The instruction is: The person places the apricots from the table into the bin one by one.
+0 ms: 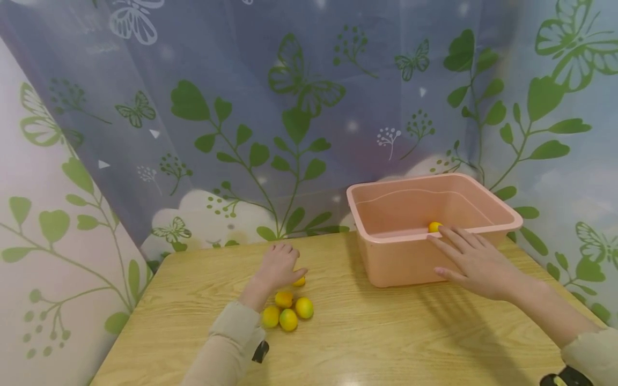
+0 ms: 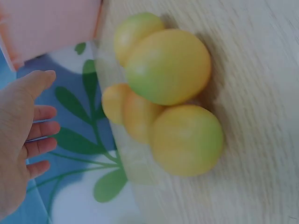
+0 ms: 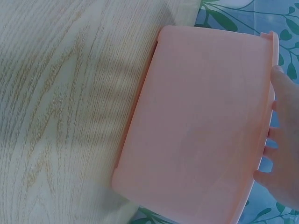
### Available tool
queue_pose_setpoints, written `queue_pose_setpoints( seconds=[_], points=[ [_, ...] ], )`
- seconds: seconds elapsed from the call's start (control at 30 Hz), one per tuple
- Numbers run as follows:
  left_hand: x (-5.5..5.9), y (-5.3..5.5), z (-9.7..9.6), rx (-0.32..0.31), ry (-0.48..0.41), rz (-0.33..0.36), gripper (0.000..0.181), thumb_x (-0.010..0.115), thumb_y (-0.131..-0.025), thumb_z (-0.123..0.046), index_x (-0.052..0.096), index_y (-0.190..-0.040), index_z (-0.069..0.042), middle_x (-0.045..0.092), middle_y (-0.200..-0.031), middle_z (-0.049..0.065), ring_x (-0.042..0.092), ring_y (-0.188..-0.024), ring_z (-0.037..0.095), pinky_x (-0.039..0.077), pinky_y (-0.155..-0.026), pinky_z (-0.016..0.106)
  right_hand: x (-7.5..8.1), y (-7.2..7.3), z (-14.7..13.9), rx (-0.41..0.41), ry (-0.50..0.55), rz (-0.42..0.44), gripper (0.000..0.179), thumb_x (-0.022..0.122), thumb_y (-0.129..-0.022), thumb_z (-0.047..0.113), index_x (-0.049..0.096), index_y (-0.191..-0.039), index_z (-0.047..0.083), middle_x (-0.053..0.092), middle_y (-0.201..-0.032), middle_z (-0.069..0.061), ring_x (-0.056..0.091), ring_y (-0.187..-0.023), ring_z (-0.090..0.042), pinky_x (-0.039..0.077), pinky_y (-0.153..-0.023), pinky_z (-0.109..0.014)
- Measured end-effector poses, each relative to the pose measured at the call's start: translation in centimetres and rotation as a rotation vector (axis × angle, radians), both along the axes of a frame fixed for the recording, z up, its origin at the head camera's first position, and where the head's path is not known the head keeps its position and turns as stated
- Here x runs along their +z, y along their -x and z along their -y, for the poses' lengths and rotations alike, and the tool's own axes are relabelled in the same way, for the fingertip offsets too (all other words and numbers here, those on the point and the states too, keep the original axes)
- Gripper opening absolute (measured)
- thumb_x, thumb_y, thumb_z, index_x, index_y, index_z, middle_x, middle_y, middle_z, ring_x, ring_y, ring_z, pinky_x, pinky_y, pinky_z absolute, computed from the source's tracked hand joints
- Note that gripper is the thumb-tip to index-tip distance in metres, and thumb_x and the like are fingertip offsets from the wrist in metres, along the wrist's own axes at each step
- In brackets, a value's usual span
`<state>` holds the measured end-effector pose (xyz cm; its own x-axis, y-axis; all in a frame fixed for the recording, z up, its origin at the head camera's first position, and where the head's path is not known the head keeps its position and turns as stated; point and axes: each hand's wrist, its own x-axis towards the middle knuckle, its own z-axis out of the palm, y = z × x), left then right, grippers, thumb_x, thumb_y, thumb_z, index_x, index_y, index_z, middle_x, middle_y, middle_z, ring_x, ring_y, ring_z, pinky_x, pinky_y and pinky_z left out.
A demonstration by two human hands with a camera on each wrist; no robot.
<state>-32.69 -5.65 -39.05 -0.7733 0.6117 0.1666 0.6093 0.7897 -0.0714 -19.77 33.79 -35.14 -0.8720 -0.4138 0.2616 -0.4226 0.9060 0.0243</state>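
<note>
Several small yellow citrus fruits with greenish patches (image 1: 288,320) lie clustered on the table. My left hand (image 1: 278,266) is just beyond them, its fingers loosely bent with nothing seen in them. Its thumb partly covers the farthest fruit (image 1: 300,281). In the left wrist view the left hand (image 2: 18,140) is apart from the fruits (image 2: 187,140). To the right stands a pink plastic tub (image 1: 410,262). My right hand (image 1: 483,265) reaches across its near rim, fingers extended; whether they touch the rim I cannot tell. One yellow fruit (image 1: 434,227) shows inside the tub, beyond the fingertips.
The wooden table (image 1: 347,332) carries the fruits and the tub. A curtain with butterflies and leaves (image 1: 270,134) hangs close behind the table's far edge, and patterned cloth also hangs at both sides. The tub stands near that far edge.
</note>
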Motion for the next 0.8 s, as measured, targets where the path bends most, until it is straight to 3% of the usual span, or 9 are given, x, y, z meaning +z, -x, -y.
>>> queue_pose_setpoints(
  seconds=[0.2, 0.4, 0.8],
  points=[
    [-0.9, 0.4, 0.7, 0.033, 0.021, 0.028, 0.05, 0.062, -0.086, -0.042, 0.059, -0.116, -0.002, 0.056, -0.114, 0.014, 0.049, -0.109, 0.032, 0.036, -0.095, 0.045, 0.0, 0.0, -0.1, -0.004, -0.006, -0.001, 0.064, 0.049, -0.093, 0.044, 0.034, -0.142, 0.005, 0.024, -0.146, -0.025, 0.022, -0.13, -0.046, 0.021, -0.1, -0.059],
    [-2.1, 0.7, 0.9, 0.106, 0.064, 0.083, 0.058, 0.063, -0.084, -0.047, 0.056, -0.12, -0.002, 0.054, -0.117, 0.014, 0.047, -0.111, 0.031, 0.035, -0.095, 0.046, 0.0, -0.1, 0.0, -0.007, -0.005, 0.003, 0.064, 0.05, -0.093, 0.043, 0.034, -0.142, 0.005, 0.025, -0.145, -0.026, 0.022, -0.13, -0.046, 0.02, -0.1, -0.059],
    [-3.9, 1.2, 0.8, 0.199, 0.142, 0.131, 0.072, 0.055, -0.083, -0.058, 0.049, -0.128, -0.002, 0.05, -0.126, 0.017, 0.042, -0.12, 0.033, 0.031, -0.1, 0.048, -0.3, 0.0, -0.1, -0.015, -0.012, -0.006, 0.064, 0.05, -0.093, 0.044, 0.036, -0.141, 0.005, 0.025, -0.145, -0.026, 0.023, -0.13, -0.046, 0.021, -0.1, -0.06]
  ],
)
